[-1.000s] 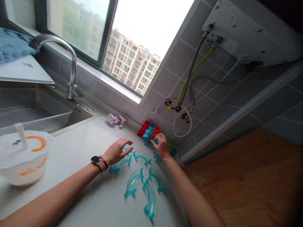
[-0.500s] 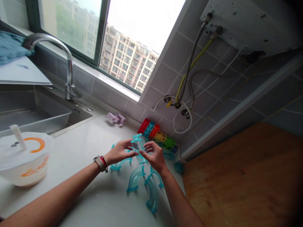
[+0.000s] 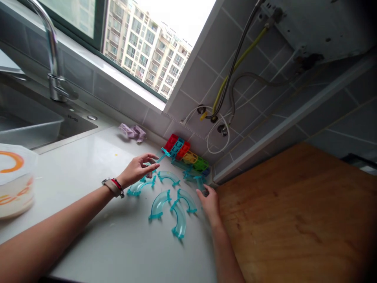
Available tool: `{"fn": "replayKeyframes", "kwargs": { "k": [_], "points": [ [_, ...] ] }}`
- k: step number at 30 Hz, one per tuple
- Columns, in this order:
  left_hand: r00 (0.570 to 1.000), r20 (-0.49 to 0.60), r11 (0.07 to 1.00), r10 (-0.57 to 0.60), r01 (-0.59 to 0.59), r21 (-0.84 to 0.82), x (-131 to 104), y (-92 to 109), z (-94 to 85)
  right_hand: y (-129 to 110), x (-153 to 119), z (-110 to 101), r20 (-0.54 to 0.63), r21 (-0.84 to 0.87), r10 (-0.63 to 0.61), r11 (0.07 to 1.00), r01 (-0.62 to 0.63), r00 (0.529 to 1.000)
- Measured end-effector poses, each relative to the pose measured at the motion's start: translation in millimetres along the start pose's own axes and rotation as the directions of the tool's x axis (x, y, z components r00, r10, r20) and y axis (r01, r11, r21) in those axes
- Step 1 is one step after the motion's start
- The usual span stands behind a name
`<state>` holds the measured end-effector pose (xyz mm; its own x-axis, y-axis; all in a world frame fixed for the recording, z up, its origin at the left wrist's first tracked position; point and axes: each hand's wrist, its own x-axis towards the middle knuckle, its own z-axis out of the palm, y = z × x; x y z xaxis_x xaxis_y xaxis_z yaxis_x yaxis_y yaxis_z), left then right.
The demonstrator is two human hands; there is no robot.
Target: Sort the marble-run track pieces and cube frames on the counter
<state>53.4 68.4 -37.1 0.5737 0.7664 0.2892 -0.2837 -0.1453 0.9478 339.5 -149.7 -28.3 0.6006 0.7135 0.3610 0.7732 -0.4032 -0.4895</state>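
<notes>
My left hand [image 3: 138, 169] pinches a clear teal plastic track piece [image 3: 165, 152], tilted and seen nearly edge-on above the white counter. To the right, my right hand [image 3: 209, 199] has its fingers closed around another clear teal piece [image 3: 199, 181], near the counter's right edge; the fingers partly cover it. Between the hands lie several curved teal track pieces, among them one quarter bend [image 3: 159, 204] and another bend [image 3: 180, 221] closer to me. One more curved piece [image 3: 137, 189] rests just below my left hand.
Joined red, blue, yellow and green toy blocks [image 3: 190, 157] line the wall. A crumpled lilac object [image 3: 132, 132] lies near the sill. At left are the sink [image 3: 32, 122], faucet [image 3: 53, 59] and a lidded tub [image 3: 14, 188]. A wooden panel [image 3: 282, 220] borders the counter at right.
My hands were together on one clear teal piece. They are now apart: my left keeps a piece, while my right has moved right onto another. The view has shifted too.
</notes>
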Motion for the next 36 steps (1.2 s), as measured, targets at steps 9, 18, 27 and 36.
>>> {"fn": "replayKeyframes", "kwargs": {
  "k": [9,18,27,36],
  "points": [
    [0.999,0.032,0.997,-0.009,0.006,0.083,-4.1,3.5,4.5,23.2,-16.8,12.6,0.132,-0.265,0.141,0.959,-0.103,0.981],
    [1.000,0.025,0.992,-0.019,0.016,0.127,-3.4,4.2,4.4,-7.8,-8.4,-6.4,0.057,-0.219,0.011,0.976,0.002,0.998],
    [0.936,0.341,0.875,0.083,-0.232,0.424,-8.7,-2.9,6.3,-134.1,-1.9,-5.6,0.224,0.055,-0.678,0.726,0.685,0.700],
    [0.922,0.387,0.923,-0.016,-0.134,0.360,-11.7,2.4,10.1,-145.4,6.7,14.3,0.351,0.007,-0.744,0.610,0.793,0.569]
  ]
}}
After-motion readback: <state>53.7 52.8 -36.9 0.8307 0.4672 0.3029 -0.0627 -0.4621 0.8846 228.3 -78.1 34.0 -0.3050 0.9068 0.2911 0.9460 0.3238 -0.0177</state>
